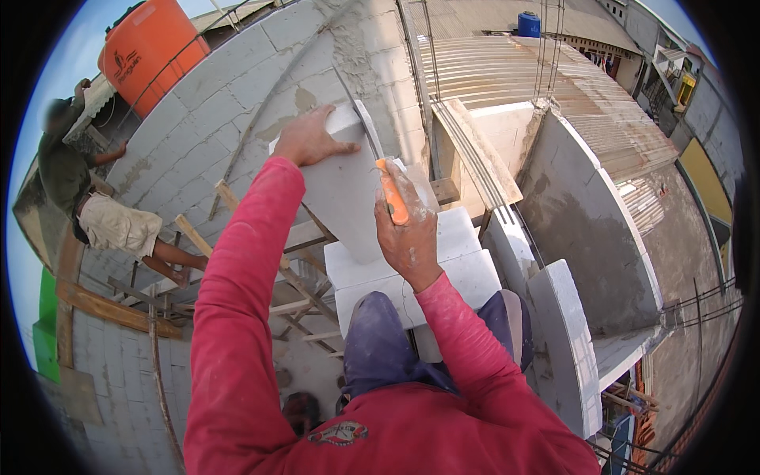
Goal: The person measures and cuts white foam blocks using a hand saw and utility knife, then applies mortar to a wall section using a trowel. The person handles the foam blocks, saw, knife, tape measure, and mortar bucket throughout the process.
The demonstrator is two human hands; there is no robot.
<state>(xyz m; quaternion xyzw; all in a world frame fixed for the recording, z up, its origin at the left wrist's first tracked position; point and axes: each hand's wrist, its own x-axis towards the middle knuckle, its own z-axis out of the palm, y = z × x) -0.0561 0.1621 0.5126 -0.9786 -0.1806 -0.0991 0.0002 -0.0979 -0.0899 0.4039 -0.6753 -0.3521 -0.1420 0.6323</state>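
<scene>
A pale aerated concrete block stands tilted in front of me, above other white blocks. My left hand grips its upper edge, thumb on the near face and fingers reaching over the top. In my right hand is a handsaw, held by its orange handle. Its long thin blade points up and away along the block's right side, close to my left thumb. How deep the teeth sit in the block cannot be made out. Dust whitens my right hand.
At the left a co-worker stands by the block wall, near an orange tank. Wooden scaffold poles cross below. Steel bars rise ahead. Right of me are a thin wall and a deep drop beside corrugated roofing.
</scene>
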